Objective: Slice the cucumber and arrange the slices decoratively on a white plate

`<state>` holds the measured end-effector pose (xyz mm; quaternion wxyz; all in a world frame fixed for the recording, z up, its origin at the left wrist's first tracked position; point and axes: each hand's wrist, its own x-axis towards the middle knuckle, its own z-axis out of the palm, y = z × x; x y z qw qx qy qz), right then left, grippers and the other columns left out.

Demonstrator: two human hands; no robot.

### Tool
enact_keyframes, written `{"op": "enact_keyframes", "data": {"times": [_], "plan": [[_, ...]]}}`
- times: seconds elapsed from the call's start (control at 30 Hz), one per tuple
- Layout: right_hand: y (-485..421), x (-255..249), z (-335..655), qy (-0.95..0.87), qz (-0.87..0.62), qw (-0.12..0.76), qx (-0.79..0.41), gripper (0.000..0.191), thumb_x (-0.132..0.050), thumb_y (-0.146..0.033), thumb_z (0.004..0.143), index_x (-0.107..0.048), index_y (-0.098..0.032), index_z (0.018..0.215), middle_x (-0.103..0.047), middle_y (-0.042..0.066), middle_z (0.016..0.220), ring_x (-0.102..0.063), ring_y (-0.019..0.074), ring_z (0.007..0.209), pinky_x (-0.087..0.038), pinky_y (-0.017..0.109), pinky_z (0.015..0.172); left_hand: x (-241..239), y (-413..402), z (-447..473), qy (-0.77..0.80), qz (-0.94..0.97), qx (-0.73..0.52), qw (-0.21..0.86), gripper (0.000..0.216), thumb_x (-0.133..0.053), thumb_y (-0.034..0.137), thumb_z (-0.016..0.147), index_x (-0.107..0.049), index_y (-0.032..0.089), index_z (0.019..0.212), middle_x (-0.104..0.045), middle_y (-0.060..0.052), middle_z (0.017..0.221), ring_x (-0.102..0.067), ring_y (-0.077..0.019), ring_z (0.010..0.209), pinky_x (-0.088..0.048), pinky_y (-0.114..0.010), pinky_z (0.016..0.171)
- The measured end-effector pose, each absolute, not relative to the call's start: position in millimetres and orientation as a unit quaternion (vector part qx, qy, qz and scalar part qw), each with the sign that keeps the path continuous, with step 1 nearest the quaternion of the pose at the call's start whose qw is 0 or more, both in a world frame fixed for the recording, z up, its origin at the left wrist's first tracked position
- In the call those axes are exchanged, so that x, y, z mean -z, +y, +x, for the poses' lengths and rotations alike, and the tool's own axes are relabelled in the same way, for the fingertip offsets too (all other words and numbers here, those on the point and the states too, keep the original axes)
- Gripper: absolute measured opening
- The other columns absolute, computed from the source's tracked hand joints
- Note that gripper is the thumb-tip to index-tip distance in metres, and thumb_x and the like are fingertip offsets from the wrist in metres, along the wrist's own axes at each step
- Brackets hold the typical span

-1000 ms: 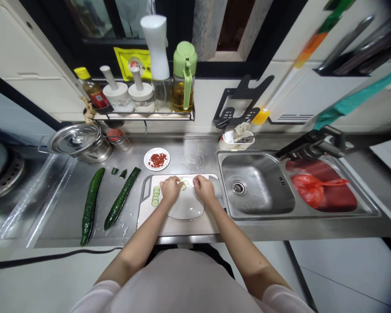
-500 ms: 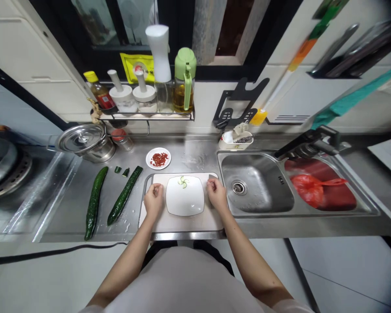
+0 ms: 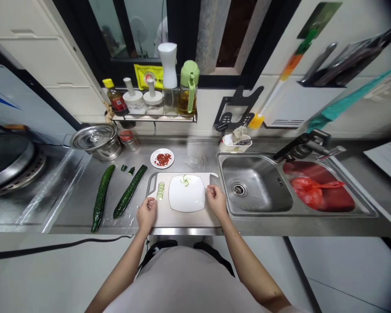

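A white square plate point(image 3: 187, 193) lies on the pale cutting board point(image 3: 182, 218), with a few cucumber slices point(image 3: 185, 180) at its far edge. A short row of cucumber slices point(image 3: 160, 191) lies on the board left of the plate. My left hand point(image 3: 146, 214) rests loosely curled on the board's near left corner, holding nothing that I can see. At the plate's right edge, my right hand point(image 3: 216, 201) has its fingers curled and the fingertips pinched together; whether they hold anything is hidden.
Two long cucumber pieces point(image 3: 101, 196) point(image 3: 129, 191) and small cut ends point(image 3: 127, 168) lie on the steel counter to the left. A small dish of red chilli point(image 3: 162, 158), a lidded pot point(image 3: 96, 141), a condiment rack point(image 3: 156, 100) and the sink point(image 3: 257, 191) with a red bag point(image 3: 313, 191) surround the board.
Both hands came off the plate's far edge, leaving slices there, and drew back toward me. The left hand uncovered the row of slices. The camera tilted up.
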<state>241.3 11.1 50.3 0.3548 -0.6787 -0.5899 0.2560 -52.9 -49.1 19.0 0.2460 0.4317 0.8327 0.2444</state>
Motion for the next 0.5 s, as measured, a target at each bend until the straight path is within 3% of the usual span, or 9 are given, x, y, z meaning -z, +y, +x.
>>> {"op": "enact_keyframes", "data": {"times": [0.2, 0.5], "plan": [[0.2, -50.6, 243.6, -0.584, -0.682, 0.354, -0.261, 0.039, -0.042, -0.048, 0.084, -0.063, -0.017, 0.095, -0.053, -0.002, 0.061, -0.051, 0.0155, 0.059, -0.038, 0.025, 0.06, -22.8, -43.9, -50.5, 0.831, 0.461, -0.214, 0.225, 0.026, -0.051, 0.038, 0.085, -0.066, 0.024, 0.101, -0.07, -0.003, 0.086, -0.063, -0.0226, 0.083, -0.039, -0.037, 0.086], [-3.2, -46.5, 243.5, -0.592, -0.671, 0.361, -0.263, 0.039, -0.043, -0.049, 0.084, -0.063, -0.017, 0.094, -0.053, -0.002, 0.059, -0.051, 0.0158, 0.056, -0.038, 0.026, 0.059, -31.9, -34.2, -42.6, 0.839, 0.468, -0.172, 0.217, 0.03, -0.054, 0.041, 0.084, -0.065, 0.021, 0.103, -0.07, -0.008, 0.092, -0.063, -0.0261, 0.092, -0.038, -0.041, 0.09]]}}
